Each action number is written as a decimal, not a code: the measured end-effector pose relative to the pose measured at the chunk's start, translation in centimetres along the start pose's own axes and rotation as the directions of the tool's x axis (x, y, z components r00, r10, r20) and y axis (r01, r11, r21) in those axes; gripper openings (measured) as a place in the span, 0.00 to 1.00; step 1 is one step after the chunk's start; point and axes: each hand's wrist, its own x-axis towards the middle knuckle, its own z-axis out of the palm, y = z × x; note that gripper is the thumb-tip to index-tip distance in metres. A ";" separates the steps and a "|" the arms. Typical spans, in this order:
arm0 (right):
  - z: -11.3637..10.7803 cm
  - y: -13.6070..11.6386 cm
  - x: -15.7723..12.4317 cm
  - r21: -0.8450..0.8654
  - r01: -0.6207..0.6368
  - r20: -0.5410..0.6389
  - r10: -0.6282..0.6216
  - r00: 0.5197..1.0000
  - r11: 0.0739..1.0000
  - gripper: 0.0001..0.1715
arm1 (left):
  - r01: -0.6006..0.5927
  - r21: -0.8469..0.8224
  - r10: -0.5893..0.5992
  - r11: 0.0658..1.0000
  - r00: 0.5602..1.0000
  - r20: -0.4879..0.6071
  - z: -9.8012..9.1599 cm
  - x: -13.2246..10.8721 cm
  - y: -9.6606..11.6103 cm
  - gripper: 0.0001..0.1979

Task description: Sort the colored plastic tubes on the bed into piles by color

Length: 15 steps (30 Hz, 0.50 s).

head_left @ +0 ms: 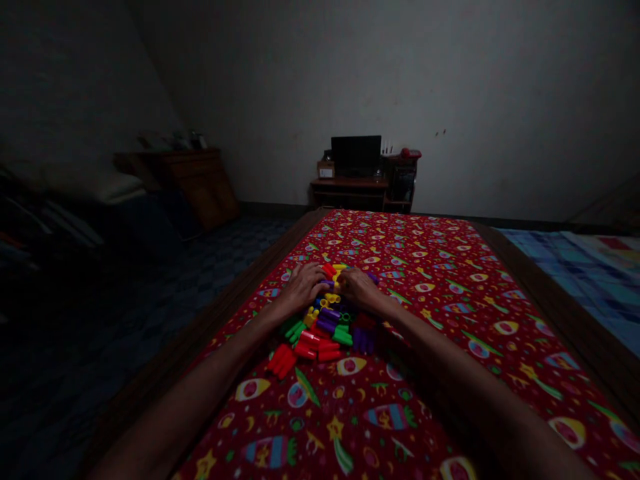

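Observation:
A heap of colourful plastic building pieces (327, 327) in red, green, purple, yellow and blue lies on a red patterned sheet. Over the left of its far end is my left hand (303, 285), fingers curled, with a purple piece (327, 284) at its thumb and fingertips. Opposite it my right hand (361, 288) is closed, its fingertips pinched at a small yellow piece (337, 287). The two hands are close together but apart. My fingers partly hide the pieces beneath. Nearer to me lie red pieces (283, 361) and a dark purple one (364, 341).
The red sheet (400, 413) covers a long, low surface with a brown border (505, 257). Beyond stands a desk (350, 182) with a monitor (356, 155). A wooden cabinet (200, 187) is at the left, and blue checked cloth (565, 280) lies at the right. The room is dim.

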 end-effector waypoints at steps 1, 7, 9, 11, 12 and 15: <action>-0.3 0.4 -0.4 0.018 -0.004 -0.007 0.004 1.000 1.000 0.07 | -0.002 -0.009 0.002 1.000 1.000 -0.009 -0.1 -0.1 -0.2 0.12; -1.4 3.5 -1.5 0.157 -0.044 -0.143 0.067 0.987 0.987 0.20 | 0.152 -0.097 -0.151 0.984 0.988 0.015 -2.8 -1.8 -1.8 0.22; -1.3 4.6 -2.0 0.150 -0.049 -0.209 0.080 0.975 0.987 0.25 | 0.223 -0.091 -0.222 0.971 0.975 0.019 -3.6 -3.7 -1.9 0.31; -1.0 5.5 -3.1 0.120 -0.074 -0.220 0.099 0.970 0.990 0.28 | 0.275 -0.074 -0.273 0.959 0.962 0.029 -3.9 -6.6 -1.8 0.39; -0.8 5.8 -3.8 0.104 -0.099 -0.197 0.118 0.973 0.990 0.29 | 0.289 -0.069 -0.286 0.955 0.957 0.047 -3.8 -8.2 -1.6 0.43; 0.4 5.8 -5.5 0.073 -0.177 -0.100 0.184 0.978 0.982 0.31 | 0.289 -0.092 -0.277 0.953 0.953 0.120 -2.9 -12.6 -0.6 0.53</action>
